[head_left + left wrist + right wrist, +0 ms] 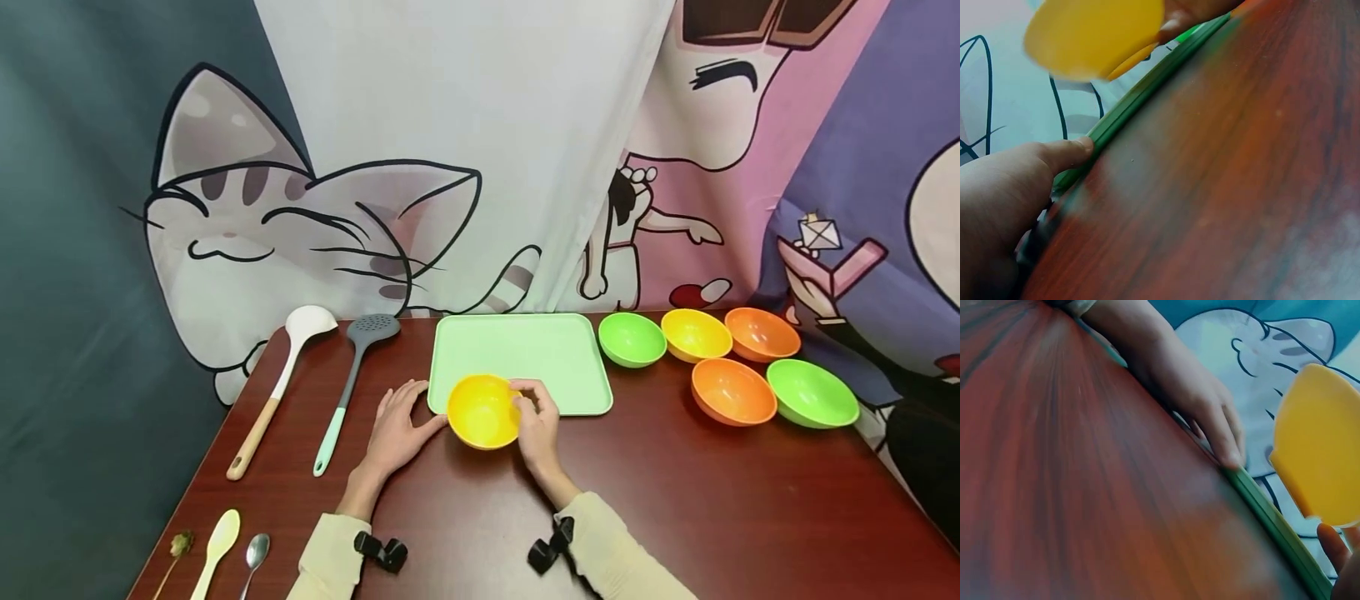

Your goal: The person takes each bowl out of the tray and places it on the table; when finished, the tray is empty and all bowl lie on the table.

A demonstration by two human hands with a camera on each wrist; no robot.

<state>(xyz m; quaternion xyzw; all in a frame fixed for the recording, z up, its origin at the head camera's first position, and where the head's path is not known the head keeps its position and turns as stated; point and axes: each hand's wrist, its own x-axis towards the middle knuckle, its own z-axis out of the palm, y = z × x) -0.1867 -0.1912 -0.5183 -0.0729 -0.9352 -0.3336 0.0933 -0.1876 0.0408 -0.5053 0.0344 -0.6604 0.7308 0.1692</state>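
Observation:
My right hand (pixel 537 425) pinches the right rim of a yellow bowl (pixel 483 412). The bowl is raised over the near edge of a pale green tray (pixel 522 354), its hollow side up. In the right wrist view the bowl (pixel 1319 447) shows from the side, above the tray's edge. Resting at the tray's near left corner, my left hand (pixel 399 427) has its fingers extended. Its thumb tip meets the tray's edge (pixel 1129 106) in the left wrist view.
Right of the tray sit a green bowl (pixel 632 340), another yellow bowl (pixel 697 335), two orange bowls (pixel 733 392) and a larger green bowl (pixel 812 393). A white ladle (pixel 292 354) and grey skimmer (pixel 358 358) lie left, with several small utensils including a cream spoon (pixel 222 537). Behind hangs a printed curtain (pixel 480 83).

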